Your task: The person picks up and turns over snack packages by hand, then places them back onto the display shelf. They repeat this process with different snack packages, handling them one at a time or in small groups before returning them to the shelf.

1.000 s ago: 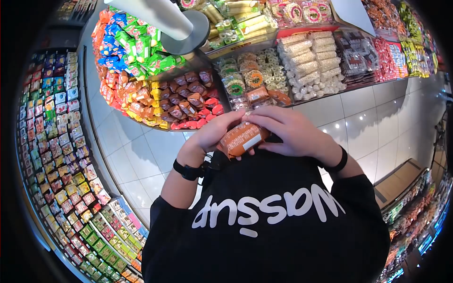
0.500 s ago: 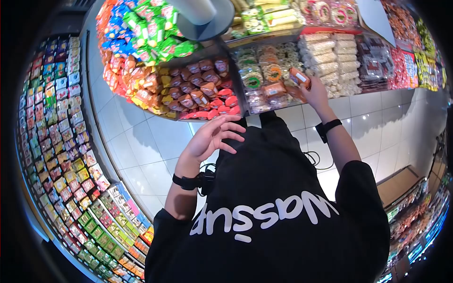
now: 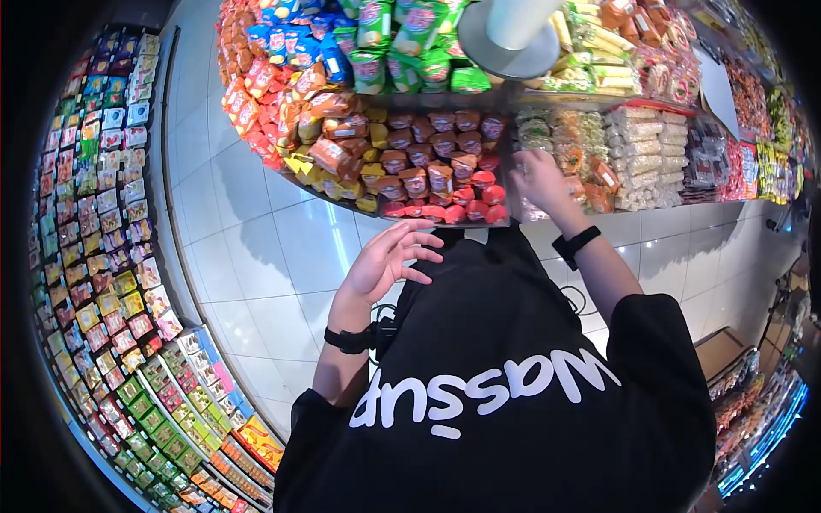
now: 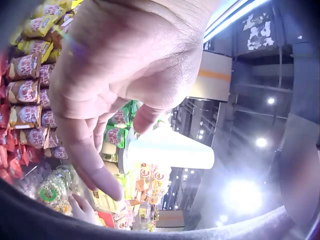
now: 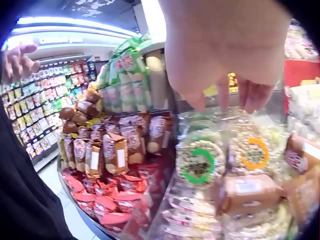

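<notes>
My right hand (image 3: pixel 539 181) reaches down over a bin of clear snack packs. In the right wrist view its fingers (image 5: pixel 250 97) point downward, tips right at the top of a clear pack with a green ring label (image 5: pixel 200 162) and one with an orange ring label (image 5: pixel 248 153). No pack shows between the fingers. A brown packet (image 5: pixel 250 192) lies on the clear packs, with another brown packet (image 3: pixel 605 174) to the hand's right. My left hand (image 3: pixel 389 261) hangs in front of the shirt, fingers spread and loosely bent, holding nothing.
Left of a divider, brown packets (image 3: pixel 415 179) and red packets (image 3: pixel 477 201) fill a curved bin. Behind them lie green bags (image 3: pixel 419 34) and a white post (image 3: pixel 517 26). White stick snacks (image 3: pixel 643 158) are stacked right. A shelf of goods (image 3: pixel 103 239) runs along the left.
The brown packet that both hands held, then the right hand alone, now lies in the bin. My right hand has let go and moved left. The left hand has dropped away, and the view has shifted.
</notes>
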A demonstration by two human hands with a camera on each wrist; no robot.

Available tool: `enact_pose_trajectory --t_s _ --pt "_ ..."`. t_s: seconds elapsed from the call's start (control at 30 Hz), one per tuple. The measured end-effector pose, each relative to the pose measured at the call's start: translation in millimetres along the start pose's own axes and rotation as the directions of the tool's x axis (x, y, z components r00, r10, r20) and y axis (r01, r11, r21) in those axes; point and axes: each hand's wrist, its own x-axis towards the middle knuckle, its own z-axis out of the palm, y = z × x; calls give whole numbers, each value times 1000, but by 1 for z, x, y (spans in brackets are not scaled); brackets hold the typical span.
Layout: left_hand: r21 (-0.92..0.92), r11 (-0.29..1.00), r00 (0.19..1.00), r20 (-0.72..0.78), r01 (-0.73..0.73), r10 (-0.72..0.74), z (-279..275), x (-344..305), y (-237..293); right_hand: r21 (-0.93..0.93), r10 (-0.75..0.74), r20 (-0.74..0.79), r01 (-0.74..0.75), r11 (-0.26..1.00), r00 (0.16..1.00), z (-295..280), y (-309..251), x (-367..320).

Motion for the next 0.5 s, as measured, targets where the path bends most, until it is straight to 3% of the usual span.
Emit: enact_pose_trajectory --t_s 0.07,0.13,0.27,0.47,0.5 --pt "5 1000 1000 -12 1 -1 -21 -9 4 47 -96 150 90 995 984 23 -42 10" --pt "7 1000 1000 -30 7 -7 -37 -17 7 -117 -171 83 180 977 982 54 -68 17" --pt "4 1000 997 -67 24 -24 -62 -36 12 -263 104 214 -45 964 971 89 -105 32" --pt "-54 999 997 -79 -7 3 -94 -54 16 -453 186 263 -49 890 947 109 -129 42" --pt "-51 999 997 -75 -11 7 -97 -55 18 -441 195 217 -82 894 957 115 -130 41"
